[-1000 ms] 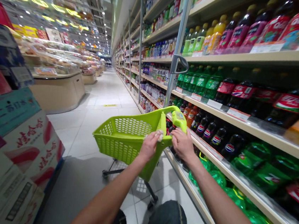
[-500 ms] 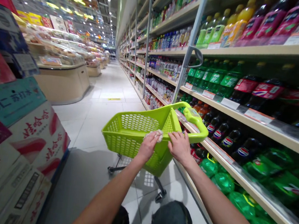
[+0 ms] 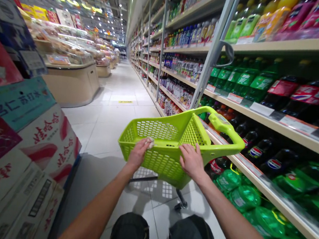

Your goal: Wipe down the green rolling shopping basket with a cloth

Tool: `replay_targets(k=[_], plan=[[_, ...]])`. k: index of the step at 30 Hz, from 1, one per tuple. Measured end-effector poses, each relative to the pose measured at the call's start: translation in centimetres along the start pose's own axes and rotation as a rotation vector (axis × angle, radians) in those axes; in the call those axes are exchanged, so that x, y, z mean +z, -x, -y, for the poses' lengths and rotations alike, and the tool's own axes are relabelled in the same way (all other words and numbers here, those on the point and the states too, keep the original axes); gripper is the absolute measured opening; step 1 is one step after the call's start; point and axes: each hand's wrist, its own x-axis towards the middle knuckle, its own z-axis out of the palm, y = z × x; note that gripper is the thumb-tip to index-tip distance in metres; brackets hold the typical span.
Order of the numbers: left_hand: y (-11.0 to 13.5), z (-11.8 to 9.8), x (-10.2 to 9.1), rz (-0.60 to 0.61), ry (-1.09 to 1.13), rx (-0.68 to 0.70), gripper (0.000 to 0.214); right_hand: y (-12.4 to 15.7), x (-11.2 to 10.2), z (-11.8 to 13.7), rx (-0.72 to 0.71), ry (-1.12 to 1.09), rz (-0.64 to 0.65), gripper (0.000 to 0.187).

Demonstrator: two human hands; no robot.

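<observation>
The left hand (image 3: pixel 138 153) has slid along the near rim of the lime-green perforated plastic shopping cart (image 3: pixel 160 164), away from the handle side and toward the near left corner. The cart itself has swung a little to the right, closer to the long beige shelf of drink bottles (image 3: pixel 264 119). I judge that the rubbing has covered the rim beside the handle and has now reached the left part.

The left hand is closed on a small white crumpled wad (image 3: pixel 150 143) and presses it on the rim. The right hand (image 3: pixel 191 161) lies open on the near rim, fingers spread, and holds nothing.

Counted: one cart, one curved green handle (image 3: pixel 228 131), one wad, two hands and one clearly visible wheel (image 3: pixel 184 205). The bottles are too many to count.
</observation>
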Motion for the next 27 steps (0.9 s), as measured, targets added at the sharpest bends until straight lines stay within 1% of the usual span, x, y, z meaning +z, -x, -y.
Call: replay_targets(k=[3,4,5,7,8,10,12,13,14,16,17,18,19,22,23,24,25,27], plan=[[0.9,3.1,-1.8,-0.106,-0.067,-0.125,0.032,0.7,0.4,-0.6,-0.001,0.012,-0.049,0.037],[1.1,3.6,-1.9,-0.143,-0.089,-0.17,0.032,0.9,0.5,-0.7,0.017,0.017,-0.068,0.037],[1.2,3.6,-1.8,-0.17,-0.108,-0.202,0.032,1.0,0.6,-0.7,0.037,0.022,-0.086,0.036],[1.2,2.1,-0.9,-0.175,-0.121,-0.208,0.034,1.1,0.8,-0.6,0.073,0.032,-0.109,0.036],[1.0,1.0,-0.2,-0.149,-0.113,-0.176,0.036,1.2,0.9,-0.6,0.085,0.037,-0.113,0.036],[0.7,-0.9,0.9,-0.055,-0.074,-0.068,0.04,1.3,0.7,-1.0,0.089,0.049,-0.1,0.035],[0.6,-1.5,1.1,0.036,-0.043,0.023,0.04,1.4,0.4,-2.0,0.064,0.057,-0.069,0.035],[0.7,-1.2,0.9,0.053,-0.047,0.029,0.039,1.5,0.1,-2.6,0.061,0.063,-0.059,0.035],[0.8,-0.8,0.6,0.044,-0.064,0.005,0.037,1.6,-0.2,-3.3,0.069,0.07,-0.056,0.036],[0.9,-0.2,0.1,-0.024,-0.114,-0.102,0.034,1.7,-0.6,-4.5,0.1,0.082,-0.061,0.036],[0.7,-0.4,0.2,-0.055,-0.128,-0.149,0.034,1.8,-0.8,-4.9,0.113,0.083,-0.061,0.036],[0.4,-1.0,0.6,-0.067,-0.126,-0.17,0.034,1.7,-0.9,-5.1,0.115,0.078,-0.055,0.036],[-0.1,-2.2,1.3,-0.053,-0.106,-0.156,0.034,1.7,-1.0,-5.3,0.106,0.067,-0.043,0.035],[-1.8,-6.7,3.8,0.055,-0.013,-0.021,0.035,1.5,-1.3,-5.6,0.072,0.036,-0.013,0.035],[-2.3,-7.9,4.3,0.074,0.007,0.006,0.036,1.5,-1.4,-5.8,0.058,0.034,-0.009,0.035],[-2.5,-8.5,4.6,0.088,0.022,0.022,0.037,1.5,-1.7,-6.1,0.05,0.04,-0.011,0.036],[-2.6,-8.6,4.6,0.092,0.03,0.024,0.038,1.6,-2.0,-6.6,0.06,0.054,-0.023,0.036],[-2.3,-7.6,3.9,0.057,0.026,-0.03,0.039,1.9,-2.6,-7.7,0.123,0.093,-0.07,0.038]])
